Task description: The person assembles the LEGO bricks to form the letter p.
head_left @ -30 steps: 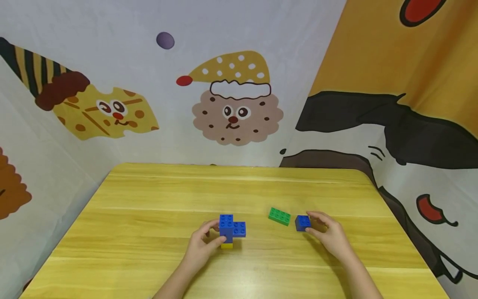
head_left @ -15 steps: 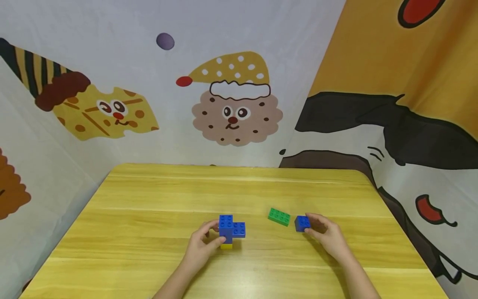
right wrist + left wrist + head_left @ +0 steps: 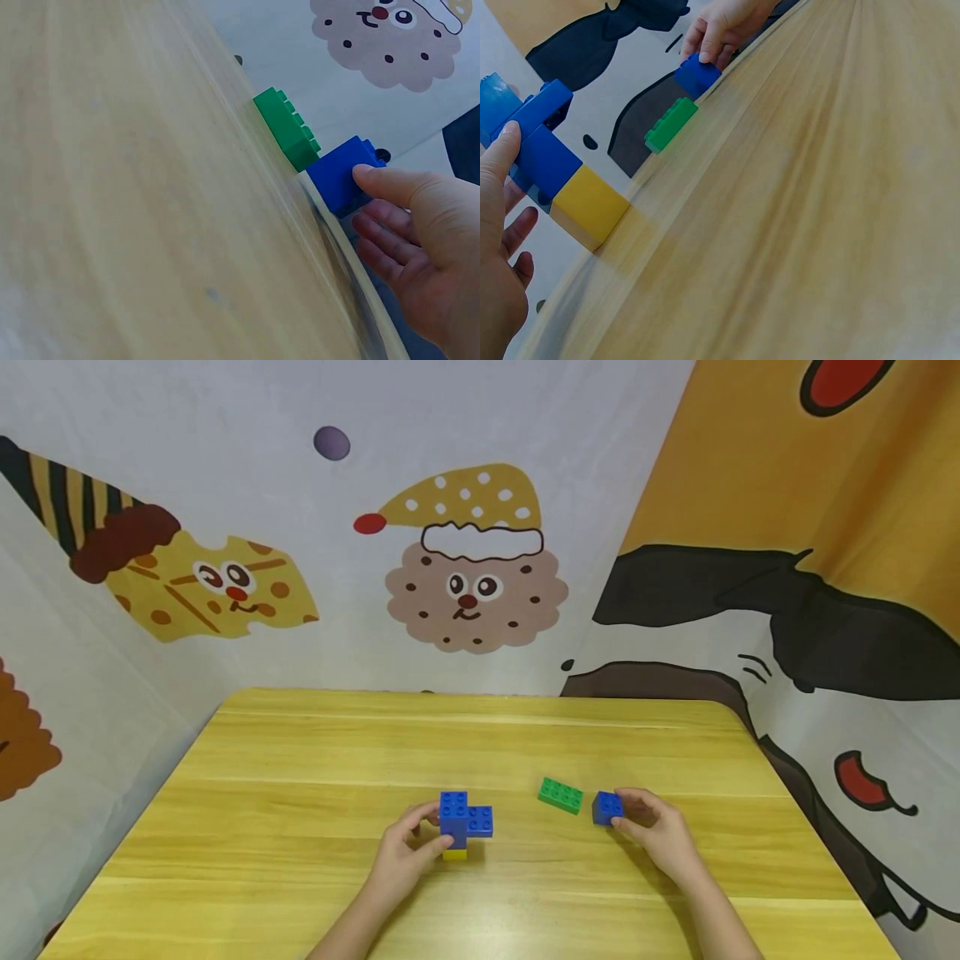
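Observation:
My left hand (image 3: 406,853) grips a small upright stack of toy building bricks, its thumb on the near blue face. A yellow brick (image 3: 591,208) forms the bottom of the stack (image 3: 453,818) and stands on the table. Blue bricks sit above it, and one blue brick (image 3: 480,821) juts out to the right. Over on the right, my right hand (image 3: 663,835) pinches a separate blue brick (image 3: 606,809) between thumb and fingers, low at the tabletop. Just left of that brick lies a green brick (image 3: 561,795), studs up, touched by neither hand.
All the bricks are on a wooden table (image 3: 300,760) with rounded far corners. Behind its far edge hangs a pale cloth (image 3: 285,668) printed with cartoon figures.

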A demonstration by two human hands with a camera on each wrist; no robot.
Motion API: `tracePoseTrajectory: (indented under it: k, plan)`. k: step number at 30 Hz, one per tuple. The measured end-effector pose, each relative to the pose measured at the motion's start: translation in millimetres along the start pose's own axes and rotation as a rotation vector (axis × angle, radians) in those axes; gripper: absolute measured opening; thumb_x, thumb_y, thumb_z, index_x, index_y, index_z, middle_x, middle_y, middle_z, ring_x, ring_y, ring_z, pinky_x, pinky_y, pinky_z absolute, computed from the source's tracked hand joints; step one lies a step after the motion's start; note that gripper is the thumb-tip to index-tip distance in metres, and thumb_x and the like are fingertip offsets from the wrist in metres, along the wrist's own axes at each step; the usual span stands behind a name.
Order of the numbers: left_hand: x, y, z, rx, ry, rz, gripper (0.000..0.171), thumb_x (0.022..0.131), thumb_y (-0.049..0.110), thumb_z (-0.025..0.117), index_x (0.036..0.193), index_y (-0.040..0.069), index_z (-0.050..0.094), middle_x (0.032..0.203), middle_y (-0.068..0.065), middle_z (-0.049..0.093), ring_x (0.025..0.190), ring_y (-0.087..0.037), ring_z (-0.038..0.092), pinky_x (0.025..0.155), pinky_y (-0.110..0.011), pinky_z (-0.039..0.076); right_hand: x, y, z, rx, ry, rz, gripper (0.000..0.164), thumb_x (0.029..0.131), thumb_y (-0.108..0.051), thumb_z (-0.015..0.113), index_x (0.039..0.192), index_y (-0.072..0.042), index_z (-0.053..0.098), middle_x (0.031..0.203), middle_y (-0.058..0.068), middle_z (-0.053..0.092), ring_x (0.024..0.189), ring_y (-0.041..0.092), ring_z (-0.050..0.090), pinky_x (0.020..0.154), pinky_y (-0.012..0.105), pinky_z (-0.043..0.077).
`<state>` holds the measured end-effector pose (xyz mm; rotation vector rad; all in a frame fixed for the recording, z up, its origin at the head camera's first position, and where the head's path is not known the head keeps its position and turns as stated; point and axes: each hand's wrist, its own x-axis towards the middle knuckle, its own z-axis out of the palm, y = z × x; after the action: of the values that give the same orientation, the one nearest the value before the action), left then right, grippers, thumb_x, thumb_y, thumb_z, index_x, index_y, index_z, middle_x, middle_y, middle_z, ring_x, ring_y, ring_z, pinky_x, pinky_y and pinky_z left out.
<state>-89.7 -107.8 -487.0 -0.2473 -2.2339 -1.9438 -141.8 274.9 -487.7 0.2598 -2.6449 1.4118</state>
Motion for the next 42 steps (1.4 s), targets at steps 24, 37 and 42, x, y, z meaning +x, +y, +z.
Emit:
tracePoseTrajectory:
  k: [24, 37, 42]
  plan:
    - [-1.2, 0.2, -0.1, -0.004, 0.000, -0.006, 0.041, 0.078, 0.002, 0.076, 0.117, 0.007, 0.065, 0.096, 0.000, 0.060, 0.088, -0.025, 0.045, 0.075, -0.031, 0.037, -4.0, -34.7, 4.2, 0.095, 0.039, -0.101, 0.038, 0.079, -0.006, 0.078, 0.115, -0.003, 0.064, 0.113, 0.007, 0.065, 0.099, 0.005, 0.060, 0.088, 0.018, 0.045]
    - [-0.1, 0.1, -0.5, -0.001, -0.002, -0.003, 0.040, 0.079, 0.003, 0.076, 0.117, 0.008, 0.065, 0.097, 0.000, 0.061, 0.089, -0.027, 0.047, 0.078, -0.033, 0.037, -6.2, -66.6, 13.3, 0.170, 0.025, -0.156, 0.038, 0.077, 0.000, 0.078, 0.112, -0.004, 0.065, 0.111, 0.007, 0.065, 0.099, 0.009, 0.060, 0.090, 0.015, 0.041]
    - [0.0, -0.4, -0.9, -0.004, -0.005, -0.011, 0.041, 0.079, 0.003, 0.076, 0.118, 0.008, 0.065, 0.097, 0.000, 0.061, 0.090, -0.026, 0.046, 0.077, -0.033, 0.037, -6.0, -75.6, 18.5, 0.189, 0.024, -0.179, 0.037, 0.076, 0.001, 0.078, 0.111, -0.002, 0.065, 0.110, 0.009, 0.065, 0.099, 0.010, 0.060, 0.091, 0.015, 0.040]
